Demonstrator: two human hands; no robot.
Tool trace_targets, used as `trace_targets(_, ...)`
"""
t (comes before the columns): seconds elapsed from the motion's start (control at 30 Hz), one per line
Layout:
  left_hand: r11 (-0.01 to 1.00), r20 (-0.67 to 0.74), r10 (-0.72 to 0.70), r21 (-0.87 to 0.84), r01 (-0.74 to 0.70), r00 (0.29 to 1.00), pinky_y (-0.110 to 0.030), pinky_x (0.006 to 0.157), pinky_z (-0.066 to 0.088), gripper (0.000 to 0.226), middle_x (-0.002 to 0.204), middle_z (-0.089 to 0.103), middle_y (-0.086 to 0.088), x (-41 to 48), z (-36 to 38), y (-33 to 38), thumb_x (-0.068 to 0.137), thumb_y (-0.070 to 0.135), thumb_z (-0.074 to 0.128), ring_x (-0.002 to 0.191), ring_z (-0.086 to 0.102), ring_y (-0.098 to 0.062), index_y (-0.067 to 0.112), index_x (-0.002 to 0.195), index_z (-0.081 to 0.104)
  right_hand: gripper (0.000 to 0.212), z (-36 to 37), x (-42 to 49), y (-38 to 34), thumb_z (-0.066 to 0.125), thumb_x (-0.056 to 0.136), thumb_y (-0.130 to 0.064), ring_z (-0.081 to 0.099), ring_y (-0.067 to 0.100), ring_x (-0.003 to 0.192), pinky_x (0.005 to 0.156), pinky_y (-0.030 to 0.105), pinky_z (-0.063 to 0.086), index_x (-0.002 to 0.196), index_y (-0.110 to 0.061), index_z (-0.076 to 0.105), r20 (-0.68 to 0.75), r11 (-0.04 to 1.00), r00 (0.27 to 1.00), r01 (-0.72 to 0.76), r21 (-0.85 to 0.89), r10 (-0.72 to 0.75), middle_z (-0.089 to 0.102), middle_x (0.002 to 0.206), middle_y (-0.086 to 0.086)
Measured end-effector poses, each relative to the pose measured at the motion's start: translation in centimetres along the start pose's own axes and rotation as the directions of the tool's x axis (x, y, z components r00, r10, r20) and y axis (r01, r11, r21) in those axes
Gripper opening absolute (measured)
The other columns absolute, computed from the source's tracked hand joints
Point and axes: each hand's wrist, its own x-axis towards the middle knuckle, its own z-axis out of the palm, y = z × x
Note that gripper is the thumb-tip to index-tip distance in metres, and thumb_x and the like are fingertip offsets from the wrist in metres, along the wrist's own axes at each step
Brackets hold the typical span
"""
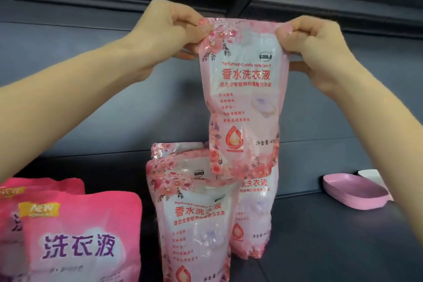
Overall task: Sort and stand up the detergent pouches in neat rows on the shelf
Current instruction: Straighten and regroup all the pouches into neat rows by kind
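A pale pink flowered detergent pouch (242, 98) hangs upright in the air. My left hand (174, 32) pinches its top left corner and my right hand (313, 43) pinches its top right corner. Below it, other pouches of the same print stand on the dark shelf (320, 247): one in front (194, 222), one behind it to the right (254, 217), and a third (174, 151) showing only its top at the back. At the lower left stand two darker pink pouches, one in front (75, 240) and one behind (43, 186).
A shallow pink tray (354, 191) lies on the shelf at the right, with a white item (369, 174) behind it. The dark back panel rises behind the pouches, and a dark shelf edge runs overhead.
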Motion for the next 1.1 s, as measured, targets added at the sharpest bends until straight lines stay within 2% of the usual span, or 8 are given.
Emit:
trace_targets(0.1, 1.0, -0.011, -0.01, 0.03, 0.01, 1.0, -0.017, 0.064, 0.054, 0.01, 0.076, 0.067, 0.002, -0.1, 1.5, 0.4, 0.088, 0.018, 0.061, 0.063, 0.062, -0.002, 0.019, 0.079, 0.065, 0.017, -1.7, -0.4, 0.9, 0.058, 0.088, -0.011, 0.058, 0.005, 0.063, 0.061, 0.026, 0.053, 0.074, -0.02, 0.058, 0.044, 1.0, 0.999, 0.011, 0.029, -0.013, 0.059, 0.07, -0.007)
trace_targets(0.23, 0.999, -0.022, -0.018, 0.029, 0.019, 1.0, -0.013, 0.061, 0.05, 0.009, 0.079, 0.066, 0.003, -0.3, 3.6, 1.1, 0.089, 0.019, 0.059, 0.062, 0.062, 0.0, 0.016, 0.083, 0.065, 0.016, -3.8, -0.8, 1.7, 0.059, 0.088, -0.012, 0.058, 0.007, 0.063, 0.059, 0.026, 0.052, 0.074, -0.02, 0.058, 0.082, 0.996, 0.996, 0.037, 0.076, -0.043, 0.06, 0.066, -0.011)
trace_targets(0.47, 0.999, -0.034, 0.007, 0.048, -0.006, 0.999, -0.014, 0.062, 0.05, 0.012, 0.079, 0.065, 0.007, -0.8, 7.1, 2.7, 0.092, 0.02, 0.055, 0.066, 0.06, 0.001, 0.019, 0.082, 0.061, 0.016, -6.6, -1.5, 3.2, 0.058, 0.088, -0.01, 0.059, 0.006, 0.062, 0.056, 0.025, 0.051, 0.075, -0.02, 0.057, 0.063, 0.99, 0.993, 0.089, 0.114, -0.096, 0.061, 0.07, -0.01)
trace_targets(0.57, 0.998, -0.005, -0.056, -0.003, 0.056, 0.998, -0.017, 0.057, 0.051, 0.014, 0.067, 0.066, 0.01, -1.8, 8.7, 2.3, 0.091, 0.016, 0.056, 0.061, 0.06, -0.002, 0.016, 0.078, 0.061, 0.017, -7.1, -2.4, 5.1, 0.057, 0.089, -0.01, 0.057, 0.007, 0.064, 0.056, 0.025, 0.053, 0.075, -0.02, 0.057, 0.05, 0.99, 0.996, 0.061, 0.128, -0.068, 0.058, 0.068, -0.007)
trace_targets(0.7, 0.982, 0.075, -0.179, -0.048, 0.183, 0.981, -0.017, 0.055, 0.054, 0.015, 0.056, 0.065, 0.009, -3.6, 10.8, 0.5, 0.09, 0.012, 0.057, 0.055, 0.06, -0.002, 0.013, 0.075, 0.061, 0.018, -7.2, -4.4, 8.6, 0.057, 0.091, -0.009, 0.056, 0.002, 0.057, 0.051, 0.022, 0.051, 0.075, -0.019, 0.057, 0.1, 0.988, 0.994, -0.051, 0.146, 0.036, 0.058, 0.055, -0.015)
trace_targets(0.9, 0.951, 0.259, -0.297, -0.002, 0.308, 0.919, -0.019, 0.058, 0.056, 0.008, 0.056, 0.066, 0.005, -6.0, 12.3, -2.6, 0.085, 0.01, 0.059, 0.054, 0.064, -0.006, 0.01, 0.078, 0.063, 0.017, -7.0, -7.6, 12.7, 0.057, 0.09, -0.006, 0.058, 0.0, 0.055, 0.051, 0.02, 0.051, 0.075, -0.015, 0.058, 0.184, 0.965, 0.971, -0.186, 0.185, 0.152, 0.063, 0.059, -0.014)
trace_targets(0.97, 0.941, 0.322, -0.334, 0.056, 0.334, 0.886, -0.024, 0.065, 0.058, 0.006, 0.062, 0.067, 0.0, -6.7, 12.5, -3.8, 0.079, 0.014, 0.063, 0.06, 0.066, -0.013, 0.008, 0.079, 0.065, 0.02, -6.6, -8.7, 13.8, 0.057, 0.09, -0.005, 0.058, 0.001, 0.054, 0.052, 0.02, 0.051, 0.073, -0.016, 0.058, 0.206, 0.962, 0.963, -0.212, 0.174, 0.175, 0.063, 0.058, -0.013)
trace_targets(1.1, 0.929, 0.462, -0.37, 0.161, 0.334, 0.806, -0.03, 0.073, 0.058, 0.023, 0.074, 0.069, -0.014, -7.8, 12.6, -5.3, 0.072, 0.02, 0.066, 0.067, 0.066, -0.019, 0.0, 0.084, 0.068, 0.022, -5.6, -11.0, 15.9, 0.057, 0.09, -0.004, 0.059, 0.001, 0.056, 0.052, 0.019, 0.051, 0.07, -0.016, 0.06, 0.238, 0.953, 0.945, -0.263, 0.149, 0.224, 0.064, 0.06, -0.012)
